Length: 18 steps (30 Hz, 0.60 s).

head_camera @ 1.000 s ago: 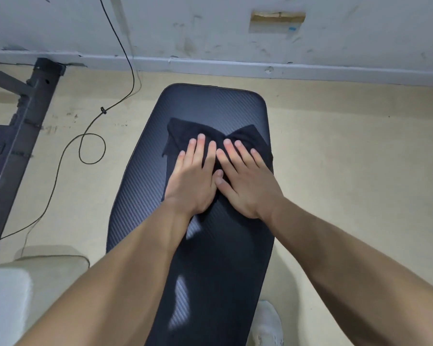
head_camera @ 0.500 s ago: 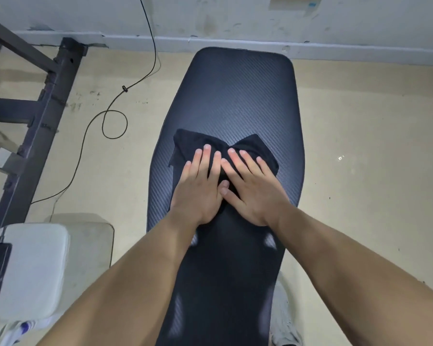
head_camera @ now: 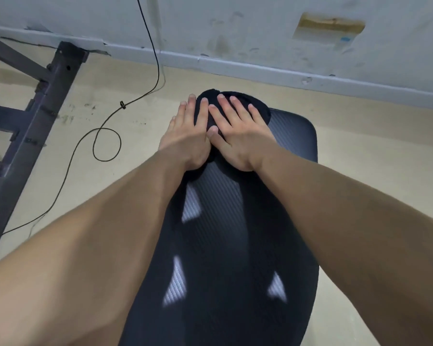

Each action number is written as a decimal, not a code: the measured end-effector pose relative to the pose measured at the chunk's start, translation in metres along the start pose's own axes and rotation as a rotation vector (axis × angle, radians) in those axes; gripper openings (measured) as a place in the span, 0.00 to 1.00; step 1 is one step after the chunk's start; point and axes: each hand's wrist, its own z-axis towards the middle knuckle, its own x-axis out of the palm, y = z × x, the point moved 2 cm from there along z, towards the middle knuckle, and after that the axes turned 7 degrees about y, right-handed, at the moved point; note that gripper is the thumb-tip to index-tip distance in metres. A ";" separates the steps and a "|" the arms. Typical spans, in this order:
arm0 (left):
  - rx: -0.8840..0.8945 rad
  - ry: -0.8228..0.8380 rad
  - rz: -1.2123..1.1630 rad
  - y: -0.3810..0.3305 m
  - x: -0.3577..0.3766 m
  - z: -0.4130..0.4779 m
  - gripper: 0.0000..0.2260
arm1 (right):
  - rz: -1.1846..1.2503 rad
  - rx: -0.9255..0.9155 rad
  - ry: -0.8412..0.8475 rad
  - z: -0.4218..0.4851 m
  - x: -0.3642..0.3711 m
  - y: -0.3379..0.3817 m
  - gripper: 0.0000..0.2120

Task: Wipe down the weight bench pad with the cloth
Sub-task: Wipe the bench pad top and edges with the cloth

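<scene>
left hand [head_camera: 185, 136] and right hand [head_camera: 238, 131] lie flat, fingers straight, thumbs touching, pressing the black cloth [head_camera: 259, 107] at the 12 o'clock end of the bench pad [head_camera: 294, 138]. cloth mostly hidden under the palms. pad's 11 o'clock corner is covered; forearms mask its long edges.

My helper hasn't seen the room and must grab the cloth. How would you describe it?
Find the long dark bench pad running toward the wall. At its far end, the left hand and right hand press flat on the cloth. It is plain, soft, bunched black fabric, unlike the pad's ribbed weave.
</scene>
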 end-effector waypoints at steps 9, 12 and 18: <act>-0.059 0.028 0.047 -0.007 0.005 -0.022 0.28 | 0.006 0.017 0.023 -0.023 0.006 0.008 0.29; -0.019 0.000 0.091 -0.013 0.020 -0.066 0.28 | 0.028 0.015 0.066 -0.063 0.020 0.022 0.31; 0.028 -0.009 0.066 -0.019 0.063 -0.168 0.29 | 0.045 0.029 0.092 -0.158 0.058 0.067 0.32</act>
